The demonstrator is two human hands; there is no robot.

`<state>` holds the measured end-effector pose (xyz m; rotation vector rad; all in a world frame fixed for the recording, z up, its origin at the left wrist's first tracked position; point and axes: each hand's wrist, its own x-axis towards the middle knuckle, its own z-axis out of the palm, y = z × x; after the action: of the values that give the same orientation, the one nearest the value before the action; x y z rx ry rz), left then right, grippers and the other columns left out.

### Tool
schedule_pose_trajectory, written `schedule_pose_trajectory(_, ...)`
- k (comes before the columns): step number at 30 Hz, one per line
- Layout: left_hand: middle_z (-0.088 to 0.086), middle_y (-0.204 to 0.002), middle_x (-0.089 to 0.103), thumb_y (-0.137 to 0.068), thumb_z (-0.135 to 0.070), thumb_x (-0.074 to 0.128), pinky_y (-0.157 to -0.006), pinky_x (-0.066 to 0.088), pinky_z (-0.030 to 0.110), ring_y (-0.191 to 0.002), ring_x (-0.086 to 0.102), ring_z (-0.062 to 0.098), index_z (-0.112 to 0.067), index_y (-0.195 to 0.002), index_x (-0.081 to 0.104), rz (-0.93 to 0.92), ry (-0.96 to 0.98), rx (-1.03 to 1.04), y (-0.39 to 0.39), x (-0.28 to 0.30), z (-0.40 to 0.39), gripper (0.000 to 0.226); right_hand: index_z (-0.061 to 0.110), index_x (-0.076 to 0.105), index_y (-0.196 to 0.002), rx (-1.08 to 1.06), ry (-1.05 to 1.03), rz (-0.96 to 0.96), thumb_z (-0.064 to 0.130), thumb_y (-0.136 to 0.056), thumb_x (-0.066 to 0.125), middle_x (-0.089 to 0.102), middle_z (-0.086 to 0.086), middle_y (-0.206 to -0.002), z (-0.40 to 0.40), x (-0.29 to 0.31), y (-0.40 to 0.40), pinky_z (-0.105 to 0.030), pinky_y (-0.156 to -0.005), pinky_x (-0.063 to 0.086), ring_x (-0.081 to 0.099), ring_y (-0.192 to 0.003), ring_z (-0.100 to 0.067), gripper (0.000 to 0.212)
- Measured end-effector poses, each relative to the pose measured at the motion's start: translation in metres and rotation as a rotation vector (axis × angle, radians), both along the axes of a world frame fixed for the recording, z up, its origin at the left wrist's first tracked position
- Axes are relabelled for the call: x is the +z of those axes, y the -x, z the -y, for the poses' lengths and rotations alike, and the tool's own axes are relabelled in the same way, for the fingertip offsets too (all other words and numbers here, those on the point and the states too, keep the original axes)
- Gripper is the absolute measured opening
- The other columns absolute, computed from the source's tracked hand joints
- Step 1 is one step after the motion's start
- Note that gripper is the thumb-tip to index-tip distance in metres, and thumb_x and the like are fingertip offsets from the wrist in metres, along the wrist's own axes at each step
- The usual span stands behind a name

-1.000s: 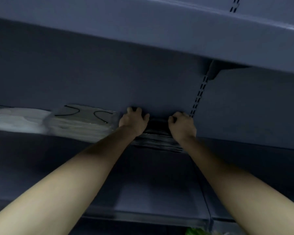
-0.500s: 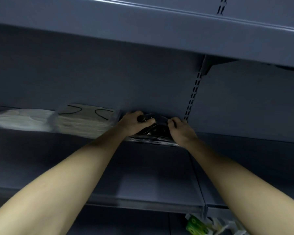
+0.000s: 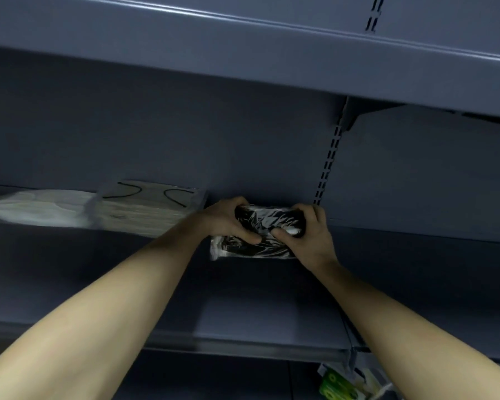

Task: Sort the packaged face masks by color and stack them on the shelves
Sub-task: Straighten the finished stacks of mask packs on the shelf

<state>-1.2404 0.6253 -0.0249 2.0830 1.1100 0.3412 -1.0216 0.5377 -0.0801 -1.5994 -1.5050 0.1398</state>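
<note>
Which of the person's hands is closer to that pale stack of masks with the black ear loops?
The left. The left hand sits just right of the pale stack, gripping the black mask packs. The right hand holds their far end.

Dim, soft, wide-angle edge distortion

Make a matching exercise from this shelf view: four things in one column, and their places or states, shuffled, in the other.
Things
1. black masks in crinkled clear plastic
2. white stack of packaged masks
3. grey stack of packaged masks with black ear loops
4. green packet

Places or states
A. far left on the shelf
B. low down, bottom right of the view
C. held in both hands' grip
D. between the white stack and the left hand

Pairs: 1-C, 2-A, 3-D, 4-B
</note>
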Motion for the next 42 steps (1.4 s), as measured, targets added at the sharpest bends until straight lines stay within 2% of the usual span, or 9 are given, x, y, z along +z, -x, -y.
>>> schedule_pose_trajectory(6, -0.016, -0.149, 0.037, -0.055, -0.037, 0.096, -0.114, 0.035, 0.030, -0.136, 0.038, 0.008, -0.033, -0.156, 0.020, -0.009, 0.039, -0.067, 0.003, -0.005, -0.004, 0.126, 0.021, 0.053, -0.122, 0.000, -0.083, 0.037, 0.053, -0.062, 0.086, 0.039, 0.008, -0.128, 0.001, -0.004, 0.001, -0.016, -0.089, 0.042, 0.050, -0.110, -0.005, 0.075)
schedule_pose_trajectory(10, -0.015, -0.127, 0.061, -0.051, -0.030, 0.098, -0.098, 0.047, 0.022, -0.114, 0.058, 0.005, -0.028, -0.142, 0.046, 0.033, -0.007, -0.079, 0.000, -0.011, -0.004, 0.105, 0.024, 0.047, -0.133, 0.001, -0.098, 0.050, 0.047, -0.061, 0.090, 0.037, 0.008, -0.133, 0.006, -0.004, 0.001, -0.023, -0.095, 0.045, 0.047, -0.115, -0.003, 0.086)
schedule_pose_trajectory(13, -0.013, -0.119, 0.062, -0.051, -0.025, 0.098, -0.089, 0.046, 0.017, -0.108, 0.059, 0.005, -0.027, -0.135, 0.051, 0.106, -0.097, -0.043, -0.002, -0.018, 0.002, 0.096, 0.034, 0.032, -0.148, 0.035, -0.064, -0.005, 0.049, -0.061, 0.091, 0.030, 0.009, -0.144, 0.009, -0.002, 0.000, -0.017, -0.096, 0.039, 0.042, -0.125, -0.002, 0.106)
schedule_pose_trajectory(18, -0.002, -0.129, 0.046, -0.050, -0.030, 0.097, -0.105, 0.044, 0.035, -0.119, 0.050, 0.016, -0.032, -0.140, 0.047, 0.178, -0.328, -0.013, -0.001, -0.031, 0.008, 0.104, 0.034, 0.039, -0.145, 0.100, -0.082, 0.043, 0.063, -0.059, 0.083, 0.029, 0.008, -0.147, 0.007, -0.001, -0.004, -0.019, -0.106, 0.036, 0.038, -0.131, -0.002, 0.101)
schedule_pose_trajectory(22, -0.002, -0.128, 0.040, -0.051, -0.032, 0.096, -0.109, 0.041, 0.044, -0.123, 0.044, 0.022, -0.038, -0.141, 0.044, 0.162, -0.480, 0.014, -0.001, -0.032, 0.004, 0.105, 0.031, 0.040, -0.147, 0.093, -0.076, 0.025, 0.054, -0.057, 0.090, 0.033, 0.008, -0.143, 0.001, 0.006, -0.004, -0.025, -0.108, 0.038, 0.041, -0.127, -0.002, 0.105)
schedule_pose_trajectory(26, -0.002, -0.135, 0.034, -0.058, -0.030, 0.094, -0.111, 0.032, 0.033, -0.126, 0.032, 0.019, -0.034, -0.147, 0.042, 0.133, -0.619, 0.041, -0.002, -0.032, 0.002, 0.104, 0.035, 0.027, -0.154, 0.088, 0.020, 0.021, 0.047, -0.058, 0.094, 0.030, 0.008, -0.143, -0.008, 0.015, -0.007, -0.024, -0.104, 0.035, 0.039, -0.126, -0.004, 0.118)
schedule_pose_trajectory(31, 0.000, -0.138, 0.032, -0.059, -0.032, 0.094, -0.111, 0.032, 0.034, -0.126, 0.030, 0.019, -0.030, -0.148, 0.042, 0.146, -0.691, 0.078, -0.004, -0.040, 0.001, 0.103, 0.035, 0.038, -0.144, 0.103, 0.041, 0.046, 0.047, -0.055, 0.095, 0.032, 0.009, -0.137, -0.019, 0.018, -0.009, -0.029, -0.108, 0.039, 0.043, -0.123, -0.008, 0.107)
schedule_pose_trajectory(35, 0.003, -0.138, 0.032, -0.055, -0.035, 0.095, -0.110, 0.035, 0.033, -0.125, 0.031, 0.019, -0.026, -0.146, 0.045, 0.190, -0.806, 0.093, -0.002, -0.047, -0.001, 0.104, 0.032, 0.043, -0.141, 0.109, -0.063, 0.068, 0.049, -0.055, 0.095, 0.031, 0.011, -0.138, -0.022, 0.009, -0.012, -0.020, -0.107, 0.035, 0.042, -0.126, -0.006, 0.102)
schedule_pose_trajectory(42, -0.005, -0.136, 0.019, -0.052, -0.057, 0.090, -0.112, 0.031, 0.037, -0.125, 0.021, 0.018, -0.036, -0.143, 0.041, 0.154, -0.584, 0.126, -0.007, -0.034, -0.014, 0.106, 0.034, 0.044, -0.135, 0.105, 0.006, 0.035, 0.061, -0.053, 0.088, 0.026, 0.012, -0.137, -0.034, 0.009, -0.013, -0.037, -0.113, 0.039, 0.041, -0.127, -0.011, 0.097)
